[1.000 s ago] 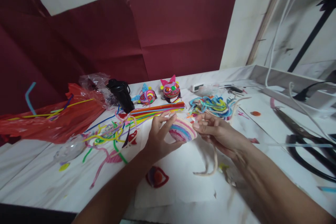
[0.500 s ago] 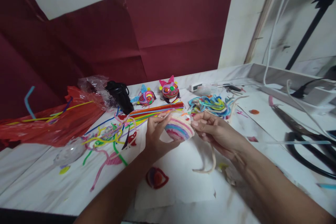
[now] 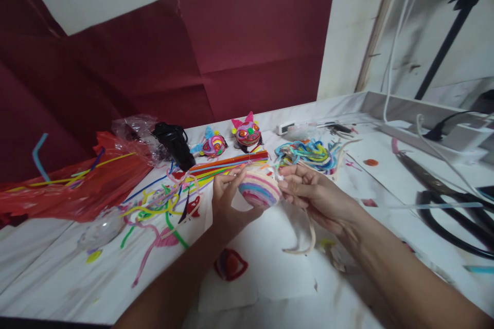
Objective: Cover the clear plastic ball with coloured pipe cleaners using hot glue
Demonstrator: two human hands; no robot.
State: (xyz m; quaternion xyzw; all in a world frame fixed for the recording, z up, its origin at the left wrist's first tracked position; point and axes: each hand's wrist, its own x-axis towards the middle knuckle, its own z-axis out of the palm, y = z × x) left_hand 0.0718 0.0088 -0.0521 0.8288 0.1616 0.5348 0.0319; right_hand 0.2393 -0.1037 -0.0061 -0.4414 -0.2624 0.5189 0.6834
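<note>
A small round craft piece (image 3: pixel 259 189), striped in cream, pink, blue and purple fuzzy strands, is held up over the white paper. My left hand (image 3: pixel 227 203) grips it from the left, fingers at its top and thumb beneath. My right hand (image 3: pixel 309 190) pinches at its right edge, on a cream strand (image 3: pixel 311 236) that hangs below the hand and curls at its end. The exact pinch point is partly hidden. Below, on white paper (image 3: pixel 285 280), lies a red-rimmed eye-shaped piece (image 3: pixel 231 264).
Two finished-looking animal heads (image 3: pixel 247 131) stand at the back. Bundled pipe cleaners (image 3: pixel 231 162) lie before them, with a tangled pile (image 3: pixel 309 154) to their right. Loose strands (image 3: pixel 165 211) and a red plastic bag (image 3: pixel 77 190) are left; large black-handled scissors (image 3: pixel 436 180) lie right.
The striped piece has turned slightly in my hands and moved a little left. The camera view has shifted slightly. Both hands keep their hold.
</note>
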